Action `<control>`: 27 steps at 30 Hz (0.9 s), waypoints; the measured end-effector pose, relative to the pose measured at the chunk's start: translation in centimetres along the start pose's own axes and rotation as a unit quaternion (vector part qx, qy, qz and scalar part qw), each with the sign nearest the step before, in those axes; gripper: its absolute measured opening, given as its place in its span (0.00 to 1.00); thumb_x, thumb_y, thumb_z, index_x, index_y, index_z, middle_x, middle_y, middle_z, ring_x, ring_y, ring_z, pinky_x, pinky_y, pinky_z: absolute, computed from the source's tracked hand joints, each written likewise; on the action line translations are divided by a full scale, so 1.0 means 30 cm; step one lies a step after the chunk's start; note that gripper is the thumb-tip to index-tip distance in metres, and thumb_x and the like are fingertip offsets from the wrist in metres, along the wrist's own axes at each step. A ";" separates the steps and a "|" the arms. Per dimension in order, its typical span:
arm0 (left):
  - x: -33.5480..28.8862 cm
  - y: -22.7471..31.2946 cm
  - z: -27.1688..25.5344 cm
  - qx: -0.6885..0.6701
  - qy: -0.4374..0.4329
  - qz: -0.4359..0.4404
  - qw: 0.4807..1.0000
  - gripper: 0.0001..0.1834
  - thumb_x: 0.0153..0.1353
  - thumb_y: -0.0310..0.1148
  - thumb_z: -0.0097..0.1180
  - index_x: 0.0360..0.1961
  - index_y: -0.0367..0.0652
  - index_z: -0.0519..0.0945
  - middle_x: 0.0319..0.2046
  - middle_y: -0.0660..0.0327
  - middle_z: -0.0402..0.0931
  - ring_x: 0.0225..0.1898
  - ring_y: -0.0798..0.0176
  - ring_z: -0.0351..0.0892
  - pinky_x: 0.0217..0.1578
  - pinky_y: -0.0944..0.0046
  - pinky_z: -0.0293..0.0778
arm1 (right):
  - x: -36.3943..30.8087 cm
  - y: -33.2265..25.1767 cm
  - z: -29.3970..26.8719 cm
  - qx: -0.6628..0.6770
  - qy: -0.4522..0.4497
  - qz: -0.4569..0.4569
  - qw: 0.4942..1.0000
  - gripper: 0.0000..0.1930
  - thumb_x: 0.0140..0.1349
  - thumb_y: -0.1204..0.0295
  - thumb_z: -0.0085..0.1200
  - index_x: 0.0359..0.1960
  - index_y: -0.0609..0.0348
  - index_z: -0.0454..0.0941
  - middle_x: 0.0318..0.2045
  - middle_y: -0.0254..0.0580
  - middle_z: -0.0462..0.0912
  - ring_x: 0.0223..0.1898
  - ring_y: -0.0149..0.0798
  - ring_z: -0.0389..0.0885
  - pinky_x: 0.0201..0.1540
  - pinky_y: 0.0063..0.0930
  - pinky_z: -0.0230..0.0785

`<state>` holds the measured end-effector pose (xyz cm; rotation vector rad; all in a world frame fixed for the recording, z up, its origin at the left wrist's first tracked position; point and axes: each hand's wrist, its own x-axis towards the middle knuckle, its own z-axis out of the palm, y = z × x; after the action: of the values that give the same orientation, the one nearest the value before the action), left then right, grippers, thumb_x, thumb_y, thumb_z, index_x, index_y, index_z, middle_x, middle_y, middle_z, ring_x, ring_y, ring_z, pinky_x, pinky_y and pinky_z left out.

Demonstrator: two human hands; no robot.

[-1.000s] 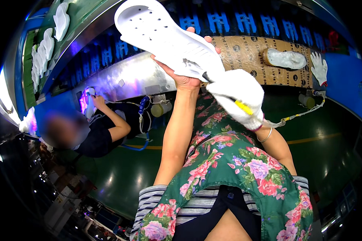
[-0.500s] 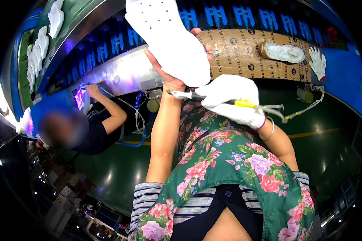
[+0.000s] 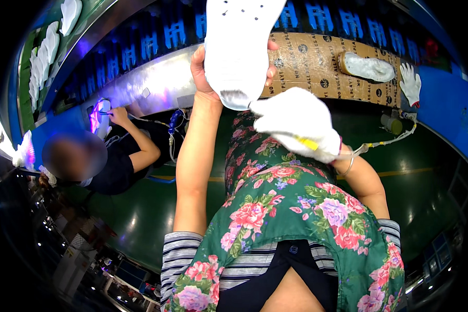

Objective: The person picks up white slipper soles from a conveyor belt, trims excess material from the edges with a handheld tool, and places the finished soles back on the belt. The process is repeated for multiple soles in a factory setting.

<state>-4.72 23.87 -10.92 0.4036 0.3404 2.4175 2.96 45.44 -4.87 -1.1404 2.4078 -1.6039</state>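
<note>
The left hand [image 3: 199, 78] is gripping a long white shoe sole [image 3: 237, 57], the thumb pressing along its left edge and the fingertips curling round its right, so that the sole is being held out ahead of the chest, its long axis running from near to far. The gloved right hand [image 3: 299, 122] is closing round a slim tool with a yellow band [image 3: 308, 143] and is sitting just right of the sole's near end, close to a grey patch [image 3: 235, 97]; whether the tip is touching, I cannot tell. To the right, a brown-rimmed, shoe-shaped piece [image 3: 369, 67] is showing a whitish inside on the cardboard [image 3: 296, 73]. Nearer than that, a yellowish cup [image 3: 392, 125] is showing, its contents hidden.
</note>
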 end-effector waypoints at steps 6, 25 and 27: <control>-0.019 0.011 0.016 0.036 0.016 -0.043 0.998 0.57 0.54 0.74 0.51 0.72 0.38 0.59 0.61 0.38 0.64 0.40 0.44 0.72 0.36 0.50 0.69 | 0.011 -0.011 -0.023 0.098 -0.011 0.014 0.995 0.10 0.50 0.73 0.69 0.35 0.45 0.89 0.43 0.37 0.90 0.39 0.42 0.87 0.43 0.32 0.77; 0.002 0.058 0.003 -0.036 0.063 -0.086 0.994 0.48 0.60 0.59 0.52 0.71 0.31 0.60 0.57 0.26 0.70 0.44 0.35 0.84 0.42 0.45 0.84 | 0.037 -0.027 0.003 0.121 -0.006 0.028 0.992 0.12 0.53 0.77 0.67 0.40 0.53 0.88 0.42 0.41 0.89 0.40 0.40 0.86 0.43 0.32 0.78; -0.008 0.058 -0.002 0.028 0.110 -0.087 0.990 0.51 0.59 0.66 0.50 0.72 0.37 0.60 0.57 0.31 0.69 0.44 0.38 0.79 0.40 0.45 0.79 | 0.035 -0.020 0.007 0.180 0.054 0.117 0.975 0.11 0.58 0.75 0.64 0.43 0.52 0.88 0.43 0.38 0.89 0.41 0.41 0.86 0.43 0.32 0.77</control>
<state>-5.53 22.40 -10.43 0.1250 0.5198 2.2879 2.60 44.54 -4.12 -0.6991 2.0862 -1.9510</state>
